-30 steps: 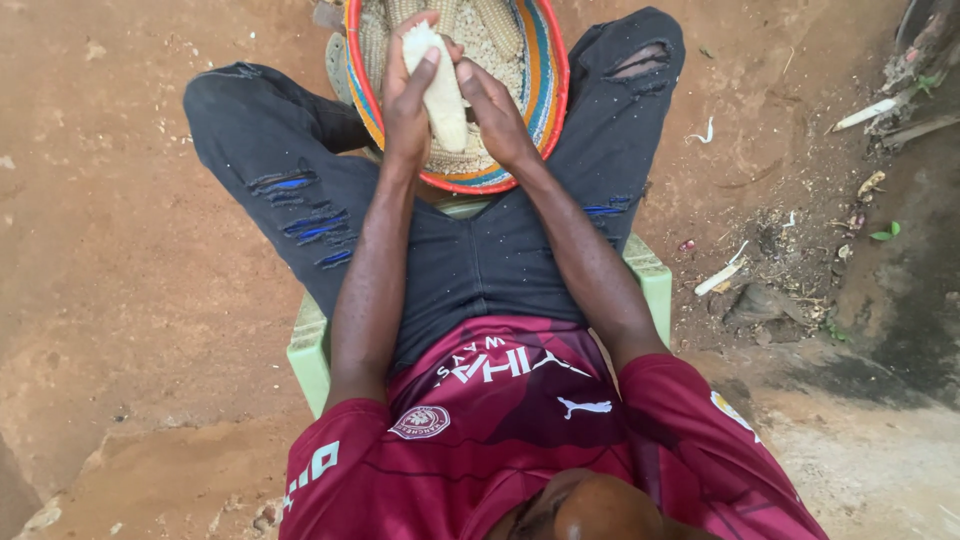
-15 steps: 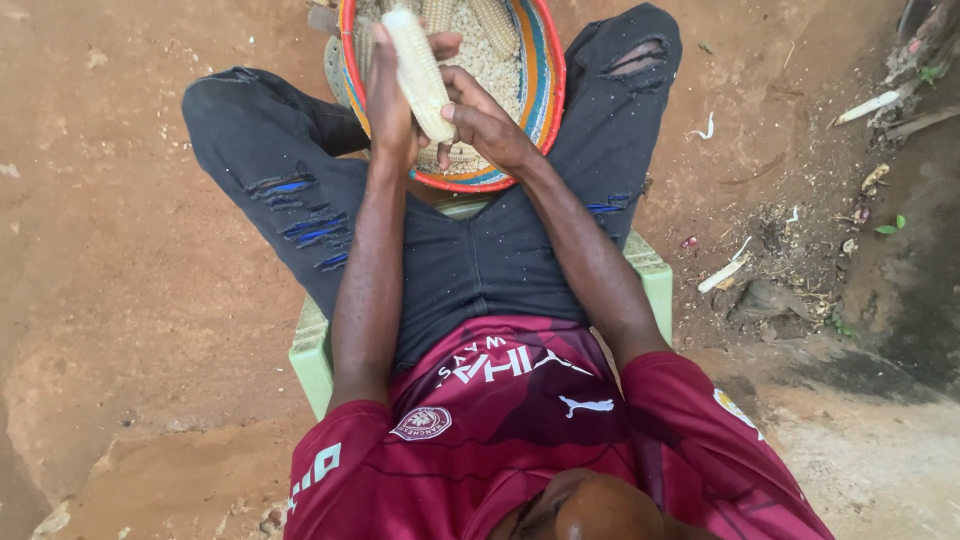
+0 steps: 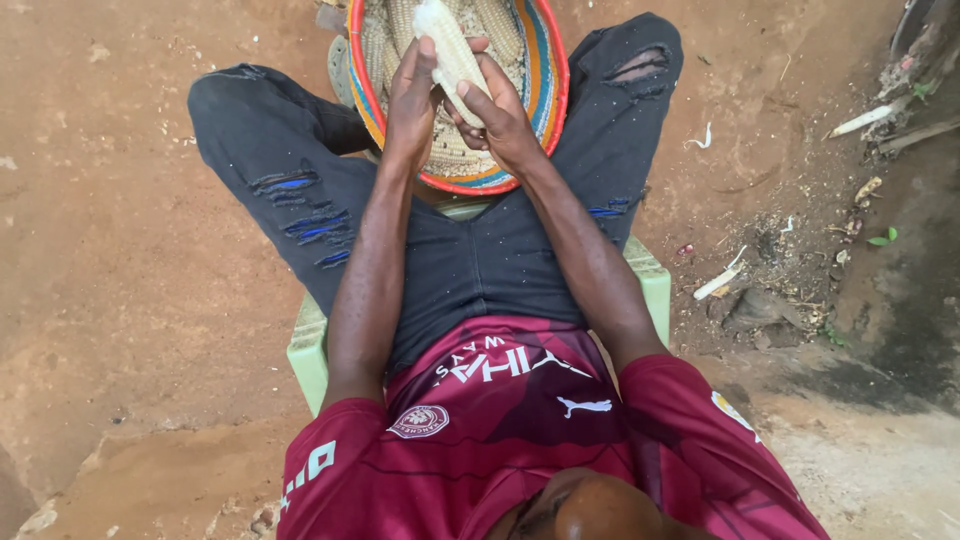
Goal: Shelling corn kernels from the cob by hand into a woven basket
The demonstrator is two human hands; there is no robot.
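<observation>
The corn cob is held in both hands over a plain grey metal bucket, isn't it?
Not quite. The head view shows both hands, left hand and right hand, holding the corn cob over a woven basket with coloured rim stripes, not a grey metal bucket.

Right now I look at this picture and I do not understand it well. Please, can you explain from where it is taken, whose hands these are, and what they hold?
The picture comes from one camera worn on a person's head, looking down, so you see that person's own body: a dark red shirt, black torn trousers, and both bare arms. The person sits on a light green seat on bare reddish earth. Between the knees stands a round woven basket with a red, blue and yellow rim, holding more corn cobs and loose kernels. Both hands share one pale corn cob above the basket: the left hand has its grip on one side, the right hand on the other. Husk scraps lie on the ground to the right.
</observation>
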